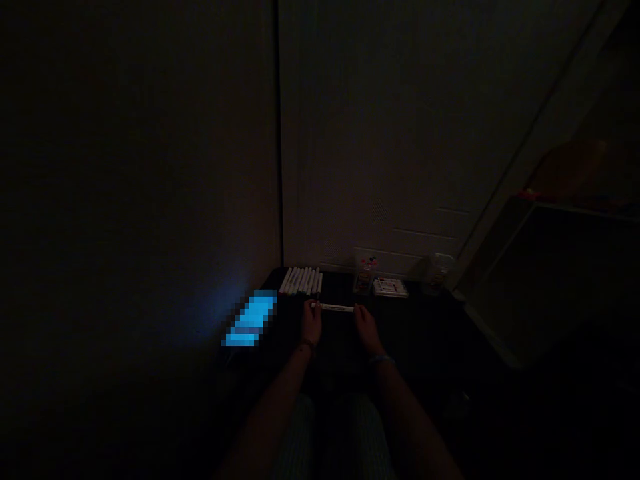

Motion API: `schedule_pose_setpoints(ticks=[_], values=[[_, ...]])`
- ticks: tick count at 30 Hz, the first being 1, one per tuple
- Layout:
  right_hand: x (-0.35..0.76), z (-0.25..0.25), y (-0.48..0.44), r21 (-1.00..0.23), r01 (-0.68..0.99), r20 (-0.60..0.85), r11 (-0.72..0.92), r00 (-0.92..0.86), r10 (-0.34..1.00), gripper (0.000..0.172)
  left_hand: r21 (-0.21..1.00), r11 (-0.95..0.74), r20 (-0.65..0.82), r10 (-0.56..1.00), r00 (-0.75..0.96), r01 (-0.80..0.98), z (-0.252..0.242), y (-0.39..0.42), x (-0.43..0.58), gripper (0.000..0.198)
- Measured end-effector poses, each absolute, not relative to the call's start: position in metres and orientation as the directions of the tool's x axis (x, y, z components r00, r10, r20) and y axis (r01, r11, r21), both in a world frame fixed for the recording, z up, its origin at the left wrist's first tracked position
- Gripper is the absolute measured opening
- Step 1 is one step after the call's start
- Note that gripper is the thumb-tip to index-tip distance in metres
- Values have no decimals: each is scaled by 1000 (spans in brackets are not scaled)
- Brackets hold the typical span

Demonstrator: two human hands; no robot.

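Note:
The scene is very dark. A white marker (337, 308) lies level between my two hands, above a dark table (415, 340). My left hand (312, 323) is closed on its left end, and my right hand (367, 327) pinches its right end. Just beyond my left hand, several white markers (301, 281) lie side by side in a row. Past my right hand is a flat white pack (391, 287) with small coloured marks. A clear container (365, 275) with something red and dark at its top stands left of the pack.
A glowing blue, pixelated screen (251, 319) lies at the table's left. Another clear container (439, 272) stands at the back right. A pale panel (370, 167) rises behind the table, and a dark shelf with reddish things is at the far right.

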State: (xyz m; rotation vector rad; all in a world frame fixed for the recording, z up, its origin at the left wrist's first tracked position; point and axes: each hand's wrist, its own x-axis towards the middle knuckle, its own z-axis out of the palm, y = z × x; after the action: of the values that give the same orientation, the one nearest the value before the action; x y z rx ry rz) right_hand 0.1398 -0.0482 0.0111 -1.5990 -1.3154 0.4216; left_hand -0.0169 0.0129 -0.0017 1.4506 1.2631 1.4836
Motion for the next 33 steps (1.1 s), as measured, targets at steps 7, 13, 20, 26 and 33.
schedule_pose_setpoints(ticks=[7, 13, 20, 26, 33], values=[[137, 13, -48, -868, 493, 273, 53, 386, 881, 49, 954, -248, 270, 954, -127, 165, 4, 8, -16, 27], [138, 12, -46, -886, 458, 273, 67, 400, 875, 54, 952, -232, 255, 962, -101, 198, 3, 8, -16, 28], [139, 10, -46, -884, 463, 279, 60, 420, 863, 58, 958, -208, 228, 970, -87, 199, 1, 9, -15, 27], [139, 10, -47, -884, 464, 278, 57, 424, 862, 61, 947, -243, 258, 965, -48, 208, -1, 11, -16, 27], [141, 7, -43, -877, 480, 235, -3, 436, 868, 62, 960, -206, 220, 974, -57, 192, 2, 9, -16, 26]])
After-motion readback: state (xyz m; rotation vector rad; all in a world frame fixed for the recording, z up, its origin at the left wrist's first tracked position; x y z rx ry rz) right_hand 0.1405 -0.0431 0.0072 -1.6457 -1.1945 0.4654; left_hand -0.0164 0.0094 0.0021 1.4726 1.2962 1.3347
